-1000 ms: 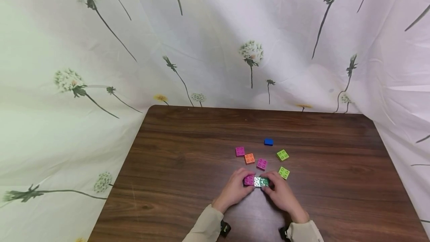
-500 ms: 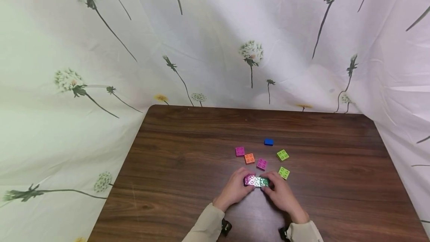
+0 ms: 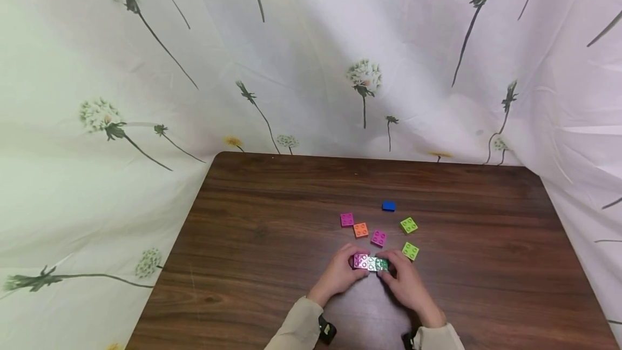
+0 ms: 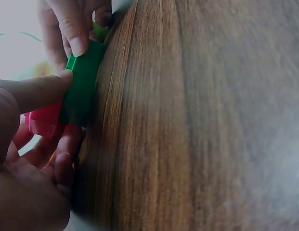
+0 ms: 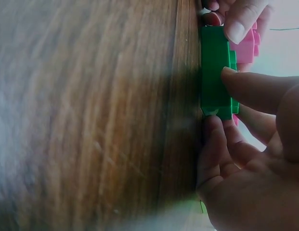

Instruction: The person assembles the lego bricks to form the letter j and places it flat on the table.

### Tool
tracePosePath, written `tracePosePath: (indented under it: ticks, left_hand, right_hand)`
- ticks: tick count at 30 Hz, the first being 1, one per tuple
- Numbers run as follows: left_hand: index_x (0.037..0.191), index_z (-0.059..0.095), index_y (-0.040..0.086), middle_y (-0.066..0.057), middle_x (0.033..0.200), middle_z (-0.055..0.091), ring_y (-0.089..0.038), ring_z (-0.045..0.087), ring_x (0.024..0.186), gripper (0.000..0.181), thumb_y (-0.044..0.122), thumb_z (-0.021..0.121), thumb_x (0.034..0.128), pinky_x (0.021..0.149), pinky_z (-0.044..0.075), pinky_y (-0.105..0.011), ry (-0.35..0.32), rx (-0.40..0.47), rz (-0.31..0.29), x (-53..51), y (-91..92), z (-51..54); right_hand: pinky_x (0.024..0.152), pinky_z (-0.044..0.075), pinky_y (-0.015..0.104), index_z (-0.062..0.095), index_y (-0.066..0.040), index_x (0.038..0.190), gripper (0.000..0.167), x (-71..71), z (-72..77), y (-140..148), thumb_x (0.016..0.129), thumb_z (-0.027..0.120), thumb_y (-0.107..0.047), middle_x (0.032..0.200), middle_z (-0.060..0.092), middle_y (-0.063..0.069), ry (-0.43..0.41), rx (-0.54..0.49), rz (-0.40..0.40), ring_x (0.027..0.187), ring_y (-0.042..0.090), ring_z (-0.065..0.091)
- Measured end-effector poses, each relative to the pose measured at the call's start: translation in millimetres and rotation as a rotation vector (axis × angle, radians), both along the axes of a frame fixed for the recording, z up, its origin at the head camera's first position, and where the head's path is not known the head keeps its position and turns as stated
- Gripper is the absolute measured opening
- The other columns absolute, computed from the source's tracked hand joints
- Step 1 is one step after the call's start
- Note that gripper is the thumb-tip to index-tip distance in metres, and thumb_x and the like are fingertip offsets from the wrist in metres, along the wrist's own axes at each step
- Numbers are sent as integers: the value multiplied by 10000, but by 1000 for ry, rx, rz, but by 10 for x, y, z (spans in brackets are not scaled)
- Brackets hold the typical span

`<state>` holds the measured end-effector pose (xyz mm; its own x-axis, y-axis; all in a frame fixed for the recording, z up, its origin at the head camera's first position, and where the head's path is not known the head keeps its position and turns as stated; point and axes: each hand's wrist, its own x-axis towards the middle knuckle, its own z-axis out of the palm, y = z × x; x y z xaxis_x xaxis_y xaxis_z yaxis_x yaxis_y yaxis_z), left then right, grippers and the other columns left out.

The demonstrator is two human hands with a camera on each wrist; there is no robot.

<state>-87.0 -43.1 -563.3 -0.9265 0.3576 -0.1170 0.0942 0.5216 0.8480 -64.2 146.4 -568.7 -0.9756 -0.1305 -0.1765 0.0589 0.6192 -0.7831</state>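
Observation:
A long green brick lies near the front of the table, its studs up, with a magenta brick on its left end. My left hand pinches that left end, thumb in front and fingers behind. My right hand grips the right end of the green brick. Close up in the left wrist view, the pink brick sits above the green one, my thumb against the green side. In the right wrist view my right thumb presses the side of the green brick, fingertips round its end.
Behind the hands lie loose bricks: magenta, magenta, orange, lime, lime and blue. The brown table ends at a floral cloth.
Both hands keep hold of the bricks in nearly the same place. The magenta brick has shifted very slightly under my left fingers since the earliest frame.

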Motion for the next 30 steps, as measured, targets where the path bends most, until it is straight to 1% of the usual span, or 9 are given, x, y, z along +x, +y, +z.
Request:
tracePosePath:
  ticks: [4,9,14,18,20,22,24,26,30]
  left_hand:
    - [1122,664,145,7,1089,628,-114,572,998,377,136,796,768,890,450,-258,-24,12,10,-4,-2,-7]
    - [1107,659,140,10,1087,628,-119,574,1000,385,132,805,752,900,454,-275,-40,4,22,7,-10,-25]
    - [1100,657,142,9,1090,628,-121,576,1005,376,136,805,754,897,457,-270,-39,-3,27,8,-6,-46]
    - [1099,658,141,6,1088,627,-133,578,1014,371,132,803,758,904,455,-279,-40,-4,29,7,-7,-52]
    - [1100,659,139,5,1089,630,-142,580,1024,371,132,803,758,916,454,-288,-32,-6,27,7,-8,-54]
    - [1104,660,131,-1,1091,633,-151,583,1033,377,132,805,756,926,454,-296,-21,-8,25,7,-10,-54]
    - [1105,661,128,-4,1094,634,-155,584,1041,378,134,806,755,934,454,-299,-17,-11,26,7,-12,-48]
    - [1107,662,129,-1,1096,632,-152,583,1042,379,137,805,757,933,456,-300,-24,-13,27,7,-10,-38]
    - [1108,662,135,5,1093,629,-143,582,1034,376,135,803,759,922,462,-302,-40,-22,25,9,-6,-15]
  right_hand:
    - [856,477,370,644,-136,1158,343,-4,7,-3,835,695,-31,1134,599,29,-6,4,-6,987,149,558]
    - [823,463,300,637,-154,1174,369,5,-7,8,827,704,-45,1123,592,7,-6,-4,-15,928,114,534]
    - [744,449,233,647,-102,1153,380,33,-14,54,797,723,4,1076,606,35,87,-51,-12,850,116,519]
    - [666,435,216,652,-82,1141,340,52,41,109,817,705,9,1049,612,59,116,-90,-14,786,93,495]
    - [618,428,212,654,-75,1135,318,56,77,138,830,695,6,987,606,49,151,-109,-31,738,71,480]
    - [585,423,214,657,-71,1131,295,52,111,166,846,686,0,938,594,43,192,-96,-70,704,57,470]
    - [558,418,212,661,-62,1113,278,41,119,200,845,684,9,898,585,38,263,-83,-125,676,44,461]
    - [547,409,204,668,-45,1085,268,29,98,239,830,688,34,871,587,45,340,-72,-198,659,32,453]
    - [559,393,158,667,-15,1050,260,8,20,331,802,686,63,886,611,91,406,-82,-346,660,9,448]
